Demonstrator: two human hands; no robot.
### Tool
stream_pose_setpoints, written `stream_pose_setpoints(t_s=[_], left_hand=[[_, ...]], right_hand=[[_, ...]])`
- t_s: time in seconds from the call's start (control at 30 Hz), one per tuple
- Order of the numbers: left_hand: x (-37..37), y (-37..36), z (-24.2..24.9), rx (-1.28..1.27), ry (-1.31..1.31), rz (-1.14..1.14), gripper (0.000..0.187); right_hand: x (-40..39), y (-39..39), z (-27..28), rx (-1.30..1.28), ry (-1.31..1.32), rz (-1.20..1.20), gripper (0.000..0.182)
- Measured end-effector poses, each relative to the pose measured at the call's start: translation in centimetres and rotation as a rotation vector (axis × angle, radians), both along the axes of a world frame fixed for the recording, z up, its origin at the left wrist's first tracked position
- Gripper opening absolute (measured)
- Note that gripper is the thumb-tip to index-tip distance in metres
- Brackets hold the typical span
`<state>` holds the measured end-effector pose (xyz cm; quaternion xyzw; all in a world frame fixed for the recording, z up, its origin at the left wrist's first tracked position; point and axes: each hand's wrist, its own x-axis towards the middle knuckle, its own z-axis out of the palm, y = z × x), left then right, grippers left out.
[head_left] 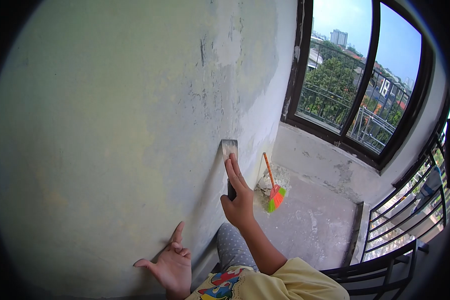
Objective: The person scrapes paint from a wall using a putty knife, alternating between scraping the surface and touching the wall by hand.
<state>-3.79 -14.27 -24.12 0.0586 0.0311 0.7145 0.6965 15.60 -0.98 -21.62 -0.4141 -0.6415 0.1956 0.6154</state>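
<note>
My right hand (240,202) is wrapped round the dark handle of a putty knife (229,145), with two fingers laid along its blade. The wide end of the blade points up, right at the patchy wall (115,130). Low on the wall, my left hand (172,267) holds nothing; its thumb and index finger stretch apart while the other fingers curl. Grey filler and scraped marks (210,95) run up the wall above the knife.
An orange and green broom (276,197) leans by the corner near crumbled debris (266,184) on the concrete floor (310,220). A dark-framed window (342,135) stands beyond. Black metal railings (410,215) are at the right, and my patterned trouser leg (235,248) is below.
</note>
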Motion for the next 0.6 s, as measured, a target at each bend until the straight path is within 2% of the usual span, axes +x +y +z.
stream_pose_setpoints(t_s=[0.17, 0.23, 0.33, 0.4, 0.5, 0.6], left_hand=[[-0.1, 0.0, -0.1, 0.007, -0.037, -0.014, 0.143], [-0.3, 0.0, -0.4, 0.001, -0.04, -0.009, 0.144], [-0.3, 0.1, -0.6, 0.017, -0.047, -0.007, 0.144], [-0.4, 0.1, -0.5, 0.029, -0.021, -0.024, 0.146], [-0.5, 0.1, -0.4, 0.041, 0.005, -0.039, 0.148], [-0.3, 0.2, -0.1, 0.056, 0.012, -0.036, 0.146]], right_hand=[[0.0, 1.5, 1.2, -0.007, 0.074, 0.022, 0.097], [0.6, 3.0, 3.2, 0.075, 0.119, 0.068, 0.096], [0.4, 3.4, 4.2, 0.114, 0.068, -0.005, 0.095], [0.4, 3.2, 3.4, 0.143, 0.011, -0.069, 0.094], [0.8, 2.4, 0.5, 0.075, 0.062, 0.021, 0.097], [1.3, 2.3, -1.5, 0.059, -0.011, 0.028, 0.098]])
